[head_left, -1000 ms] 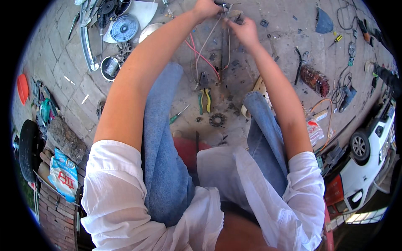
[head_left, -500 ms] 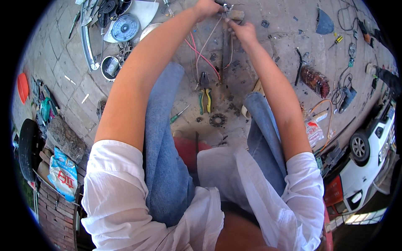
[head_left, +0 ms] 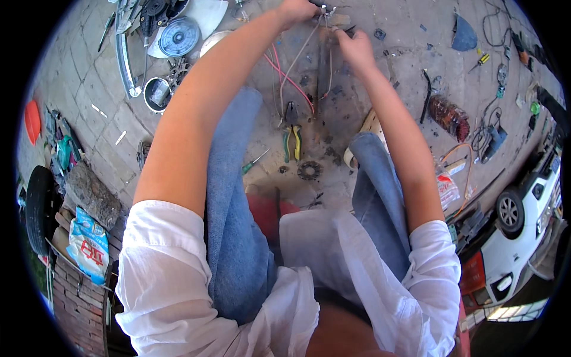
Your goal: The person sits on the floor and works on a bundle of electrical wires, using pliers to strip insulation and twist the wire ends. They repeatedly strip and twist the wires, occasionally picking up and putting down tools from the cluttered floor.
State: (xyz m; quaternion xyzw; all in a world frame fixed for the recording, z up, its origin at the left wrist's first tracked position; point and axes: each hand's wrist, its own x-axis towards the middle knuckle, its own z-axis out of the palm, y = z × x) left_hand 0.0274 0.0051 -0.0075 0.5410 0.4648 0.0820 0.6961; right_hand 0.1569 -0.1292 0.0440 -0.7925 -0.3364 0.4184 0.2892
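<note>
At the top edge of the view, my left hand (head_left: 299, 11) is closed, its fingertips against a small dark and metallic part (head_left: 325, 9) with pale wires leading from it. What exactly it grips is too small to make out. Just right of this and a little nearer, my right hand (head_left: 357, 50) has thumb and fingers drawn together on something small and dark. Grey and pink wires (head_left: 284, 77) trail down between my arms. Below them lie pliers with green-yellow handles (head_left: 292, 143) and a green-handled screwdriver (head_left: 256, 161) on the paving.
A toothed ring (head_left: 309, 171) lies between my knees. On the left are a blue-grey disc (head_left: 178, 38), a white pot (head_left: 155, 96) and a rock (head_left: 91, 195). To the right are a reddish-brown coil (head_left: 448, 116), cables and a white car (head_left: 526, 220). Another person's dark-clothed limb shows at the right rim.
My right hand has shifted a little right and nearer, away from the small part and the left hand. My left hand stays almost in place.
</note>
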